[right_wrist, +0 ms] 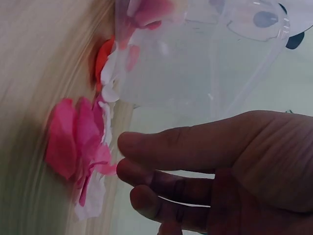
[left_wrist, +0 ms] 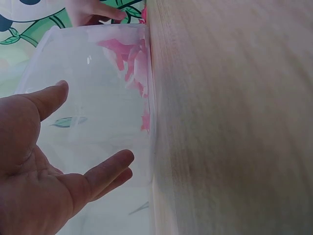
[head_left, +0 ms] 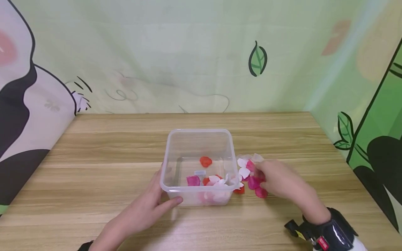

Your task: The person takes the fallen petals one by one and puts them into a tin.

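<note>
A clear plastic container (head_left: 201,189) stands on the table with red, pink and white petals (head_left: 213,181) inside, mostly along its front right. My left hand (head_left: 142,205) rests against its left front corner, thumb along the front wall and fingers at the left side. In the left wrist view, the thumb and fingers of that hand (left_wrist: 44,161) are spread and nearly straight. Right of the container lies a loose heap of petals (head_left: 253,182). My right hand (head_left: 279,177) is at the heap's right edge. The right wrist view shows its thumb and fingers (right_wrist: 166,147) slightly bent, fingertips beside a pink petal (right_wrist: 104,164).
The wood-grain table (head_left: 110,167) extends around the container. A printed cloth backdrop (head_left: 176,55) with cartoon drawings rises behind and at both sides. On the right wrist sits a black strapped device (head_left: 333,230).
</note>
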A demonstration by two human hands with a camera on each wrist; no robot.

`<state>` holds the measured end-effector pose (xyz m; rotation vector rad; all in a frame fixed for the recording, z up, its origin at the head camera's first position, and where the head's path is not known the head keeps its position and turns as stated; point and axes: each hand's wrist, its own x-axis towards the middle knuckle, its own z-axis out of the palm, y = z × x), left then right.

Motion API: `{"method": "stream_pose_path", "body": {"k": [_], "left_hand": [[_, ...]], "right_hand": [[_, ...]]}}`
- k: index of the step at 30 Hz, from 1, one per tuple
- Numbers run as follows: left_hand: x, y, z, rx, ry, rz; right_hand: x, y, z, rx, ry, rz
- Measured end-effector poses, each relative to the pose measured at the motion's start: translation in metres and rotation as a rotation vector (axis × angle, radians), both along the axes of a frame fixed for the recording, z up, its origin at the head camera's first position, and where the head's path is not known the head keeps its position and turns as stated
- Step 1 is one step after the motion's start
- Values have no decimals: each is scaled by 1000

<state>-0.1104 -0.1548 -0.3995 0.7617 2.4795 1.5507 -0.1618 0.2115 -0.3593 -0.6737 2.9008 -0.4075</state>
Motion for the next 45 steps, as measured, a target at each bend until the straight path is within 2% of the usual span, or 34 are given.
{"method": "stream_pose_path", "body": {"k": [15,24,32,39,45], "left_hand": [[0,-1,-1,-18,5,9],[0,-1,-1,-23,4,13],[0,-1,-1,-33,3,20],[-1,-1,-1,-34,5,21],[-1,0,-1,-21,8,13]], "right_hand": [[-10,8,-18,67,-69,-34],[-15,11,-23,62,-50,-27],[-16,11,-18,35,-56,-65],[-15,13,-11,5,21,-64],[-12,11,0,-90,66,-83]]}}
